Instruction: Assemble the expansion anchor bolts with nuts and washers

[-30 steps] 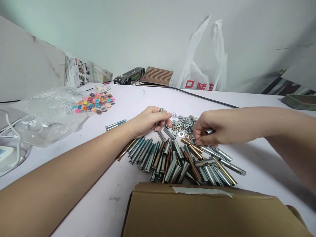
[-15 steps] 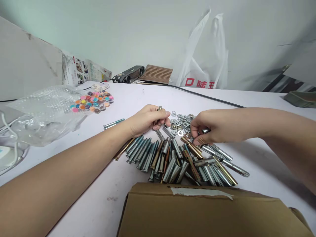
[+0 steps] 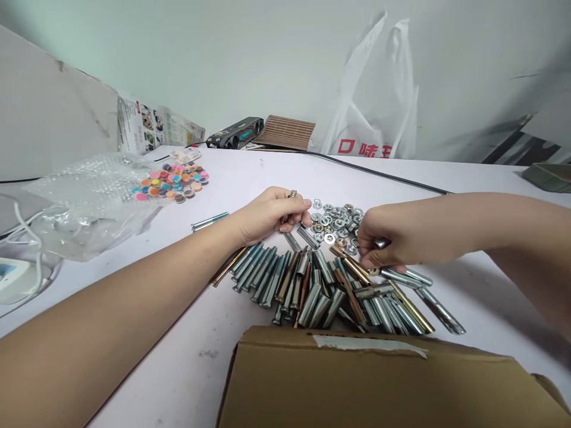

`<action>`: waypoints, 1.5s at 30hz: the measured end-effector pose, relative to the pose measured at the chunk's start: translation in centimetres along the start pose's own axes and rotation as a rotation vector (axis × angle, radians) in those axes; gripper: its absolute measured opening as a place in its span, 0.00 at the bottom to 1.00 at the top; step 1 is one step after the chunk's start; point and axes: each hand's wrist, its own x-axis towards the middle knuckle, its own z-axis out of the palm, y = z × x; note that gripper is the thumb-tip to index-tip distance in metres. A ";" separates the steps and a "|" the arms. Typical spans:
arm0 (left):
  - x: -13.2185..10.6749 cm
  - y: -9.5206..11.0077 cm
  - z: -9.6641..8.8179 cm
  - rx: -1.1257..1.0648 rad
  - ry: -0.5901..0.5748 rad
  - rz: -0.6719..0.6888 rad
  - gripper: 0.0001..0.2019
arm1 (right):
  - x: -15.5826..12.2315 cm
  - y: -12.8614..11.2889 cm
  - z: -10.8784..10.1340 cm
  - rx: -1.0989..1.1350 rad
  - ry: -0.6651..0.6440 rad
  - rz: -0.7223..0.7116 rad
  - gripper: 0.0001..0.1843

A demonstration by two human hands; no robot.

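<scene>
My left hand [image 3: 282, 213] is closed above the left part of the hardware, with the ribbed end of a metal piece [image 3: 292, 194] showing above the thumb. Two short metal tubes [image 3: 307, 238] lie just below its fingers. My right hand [image 3: 382, 241] is curled around a metal tube [image 3: 382, 243], of which only a rounded end shows. Its fingertips are down at the right side of the pile, beside a brass-coloured sleeve [image 3: 352, 266]. Between the hands spread many nuts and washers [image 3: 330, 223]. Silver bolts [image 3: 254, 270] and metal sleeves [image 3: 321, 309] lie heaped nearer to me.
A cardboard box [image 3: 383, 386] stands at the front edge of the pile. Bubble wrap [image 3: 89, 190] and coloured discs [image 3: 172, 181] lie at left. Behind are a black device [image 3: 234, 133], a bamboo mat [image 3: 288, 132], a white plastic bag [image 3: 361, 119] and a black cable [image 3: 379, 171].
My right hand has moved a little right and towards me, and silver tubes beside it have shifted right. My left hand stays closed in place. The whole view has slid slightly.
</scene>
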 end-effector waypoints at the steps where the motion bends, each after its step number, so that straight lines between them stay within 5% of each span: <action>1: 0.0 0.0 0.0 0.001 0.002 0.003 0.17 | 0.0 0.1 0.0 0.010 -0.007 -0.017 0.16; 8: 0.1 0.1 0.2 0.012 -0.012 0.008 0.15 | -0.5 1.0 -0.4 0.010 0.084 -0.027 0.13; 17: 0.2 -0.2 0.1 0.156 -0.065 0.036 0.14 | 2.7 -3.1 0.6 0.671 0.633 -0.072 0.22; 27: 0.6 -0.5 0.0 0.250 -0.127 0.072 0.08 | 4.7 -4.4 1.9 1.032 0.777 -0.205 0.22; 45: 0.3 0.1 0.3 0.295 -0.159 0.053 0.08 | 5.1 -4.4 1.8 1.017 0.796 -0.328 0.21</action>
